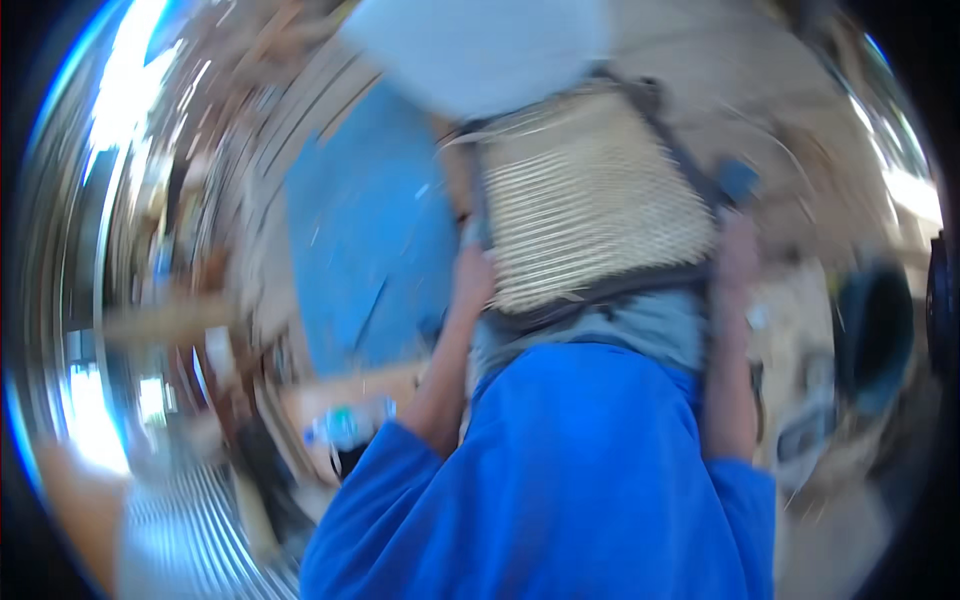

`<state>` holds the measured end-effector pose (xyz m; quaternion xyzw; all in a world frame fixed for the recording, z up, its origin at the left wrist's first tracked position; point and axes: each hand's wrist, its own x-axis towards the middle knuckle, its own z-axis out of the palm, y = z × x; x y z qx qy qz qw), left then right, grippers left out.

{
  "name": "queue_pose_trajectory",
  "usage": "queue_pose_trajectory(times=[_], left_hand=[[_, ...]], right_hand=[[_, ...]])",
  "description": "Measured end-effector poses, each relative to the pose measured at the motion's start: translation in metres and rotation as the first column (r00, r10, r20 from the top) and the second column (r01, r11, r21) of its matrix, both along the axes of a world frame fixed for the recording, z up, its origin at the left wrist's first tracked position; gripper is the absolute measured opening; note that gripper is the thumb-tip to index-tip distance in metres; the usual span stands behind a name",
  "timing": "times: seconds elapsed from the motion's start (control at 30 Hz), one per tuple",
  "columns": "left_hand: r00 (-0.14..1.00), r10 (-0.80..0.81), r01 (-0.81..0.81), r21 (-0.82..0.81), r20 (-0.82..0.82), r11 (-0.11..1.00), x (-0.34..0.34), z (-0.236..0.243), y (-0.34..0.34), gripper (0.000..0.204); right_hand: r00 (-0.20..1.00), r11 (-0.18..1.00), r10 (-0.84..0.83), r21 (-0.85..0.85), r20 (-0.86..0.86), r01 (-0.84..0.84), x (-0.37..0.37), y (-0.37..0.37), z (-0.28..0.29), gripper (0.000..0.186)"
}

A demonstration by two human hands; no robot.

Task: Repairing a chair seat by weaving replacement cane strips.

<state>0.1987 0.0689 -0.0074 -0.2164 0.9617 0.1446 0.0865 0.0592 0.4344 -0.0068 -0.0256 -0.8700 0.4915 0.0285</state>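
You seem to steady the dark-framed woven panel, left hand at 8 o'clock, right hand at 4, clasps too blurred to tell; shifting it needs both.

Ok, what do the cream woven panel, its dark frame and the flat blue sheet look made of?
Cream woven panel: maybe cane, cord or plastic strands, matte-looking, judging by close parallel ribs. Dark frame: wood or metal; blur hides its finish. Flat blue sheet: perhaps dull plastic, given its even colour.

Likely workshop: woven panel in dark frame; blue sheet on cluttered floor, beyond frame's left edge; dark round container right.
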Motion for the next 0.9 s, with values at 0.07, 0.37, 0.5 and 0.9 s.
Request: queue_pose_trajectory(times=[0.07, 0.37, 0.5, 0.9], left_hand=[[0.904, -0.13, 0.096, -0.102, -0.408, 0.99, 0.022, -0.024, 0.012, 0.023], [0.636, 0.704, -0.493, 0.535, -0.317, 0.686, 0.083, -0.018, 0.014, 0.032], [0.559, 0.821, -0.619, 0.6, -0.117, 0.507, 0.079, -0.061, -0.019, 0.028], [-0.049, 0.961, -0.954, 0.271, 0.272, -0.125, 0.13, -0.286, -0.052, 0.031]], right_hand=[[0.986, 0.987, 0.099, 0.137, -0.134, -0.081, -0.008, 0.034, -0.061, 0.035], [0.954, 0.921, 0.028, 0.362, 0.297, -0.14, -0.022, 0.042, -0.017, 0.062], [0.933, 0.911, 0.031, 0.375, 0.359, -0.175, -0.02, 0.043, -0.011, 0.063], [0.766, 0.971, -0.071, 0.219, 0.639, -0.092, -0.008, 0.021, 0.053, 0.074]])
